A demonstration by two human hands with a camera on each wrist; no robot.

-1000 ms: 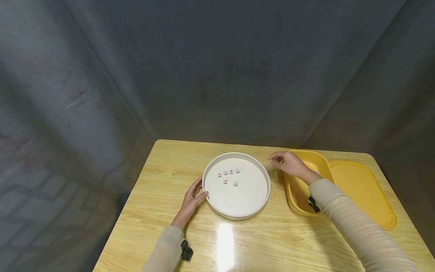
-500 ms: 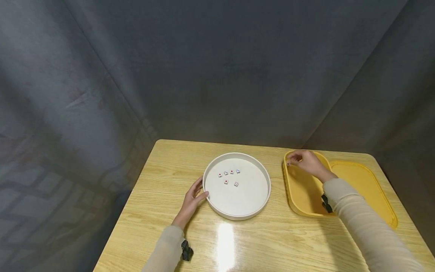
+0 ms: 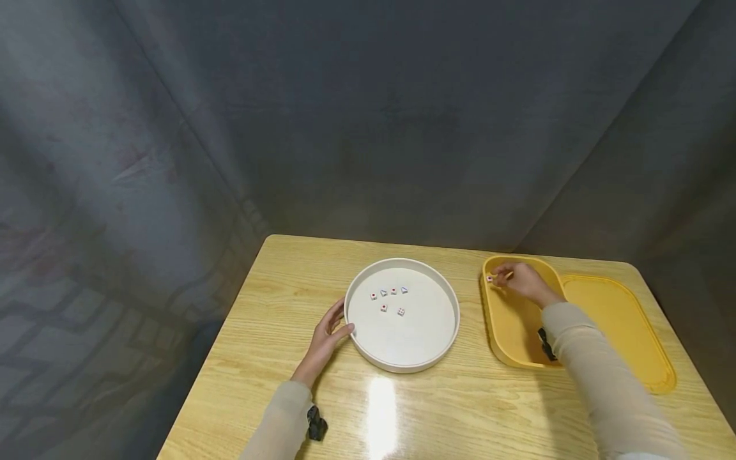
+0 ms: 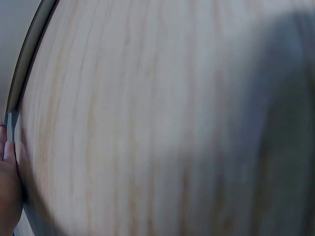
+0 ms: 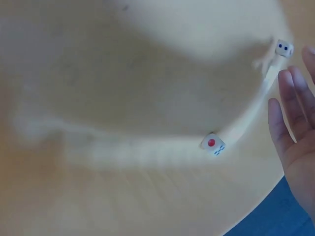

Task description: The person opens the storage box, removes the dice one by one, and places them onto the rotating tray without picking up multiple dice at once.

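A white round tray (image 3: 437,348) sits mid-table with several small white dice (image 3: 383,308) in its far left part. My left hand (image 3: 339,321) rests against the tray's left wall, thumb at the rim, fingers fairly straight. My right hand (image 3: 501,275) reaches into the far left corner of a yellow bin (image 3: 506,332). Its fingertips are just beside a white die (image 3: 490,278) showing a red pip. In the right wrist view that die (image 5: 212,143) lies against the bin wall, apart from my extended fingers (image 5: 288,118). A second die (image 5: 284,47) lies farther along the wall.
A yellow lid (image 3: 618,326) lies flat to the right of the bin. The wooden table (image 3: 287,287) ends close behind the tray and bin, with grey cloth hanging behind and to the sides. The left wrist view shows only blurred wood.
My right hand has moved right from beside the tray's far right rim into the yellow bin and come down next to a die. The left hand and tray have not moved.
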